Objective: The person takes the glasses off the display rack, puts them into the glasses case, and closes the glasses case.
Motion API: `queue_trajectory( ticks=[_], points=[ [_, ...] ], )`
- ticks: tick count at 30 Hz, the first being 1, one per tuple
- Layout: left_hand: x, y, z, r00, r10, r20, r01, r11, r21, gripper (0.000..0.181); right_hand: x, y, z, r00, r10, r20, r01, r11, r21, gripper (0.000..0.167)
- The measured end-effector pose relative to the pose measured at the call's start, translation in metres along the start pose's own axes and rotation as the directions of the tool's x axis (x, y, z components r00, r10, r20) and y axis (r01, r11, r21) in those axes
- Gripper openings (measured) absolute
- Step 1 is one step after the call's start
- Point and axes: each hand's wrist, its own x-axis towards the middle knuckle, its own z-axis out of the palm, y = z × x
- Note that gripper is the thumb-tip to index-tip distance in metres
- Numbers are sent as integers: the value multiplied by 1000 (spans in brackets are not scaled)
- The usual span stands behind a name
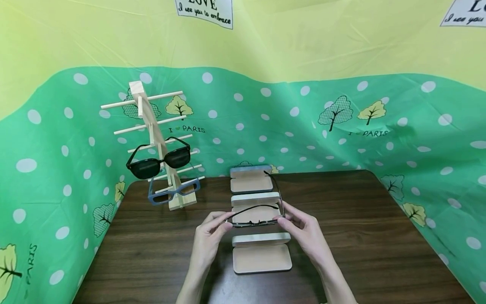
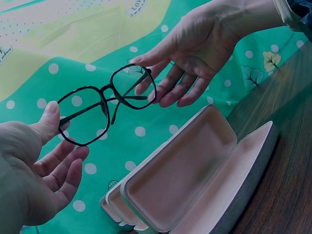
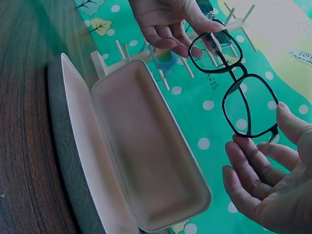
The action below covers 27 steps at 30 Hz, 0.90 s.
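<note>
Fingers (image 1: 222, 230) of both hands (image 1: 206, 238) (image 1: 308, 236) pinch blk glasses (image 1: 255, 223), partly hiding mid case (image 1: 253, 197), w/ shades (image 1: 155, 166) on rack (image 1: 156, 131).

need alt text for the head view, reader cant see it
A person's left grip and right grip hold black-framed glasses by their two sides above a dark wooden table, where three open cases lie in a row. At the left of the view, a wooden stand bears sunglasses and, below them, blue-framed glasses.
</note>
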Motion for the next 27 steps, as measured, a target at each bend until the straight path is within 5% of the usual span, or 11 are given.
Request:
queue_trajectory(
  ticks=[15,27],
  points=[
    [0,-3,1,999,-1,51,2,1000,-11,21,-2,-3,-1,999,22,-35,-25,998,-64,52],
    [1,-5,1,997,-17,69,18,1000,-19,21,0,1,-1,999,-30,-28,27,996,-84,50]
  ],
)
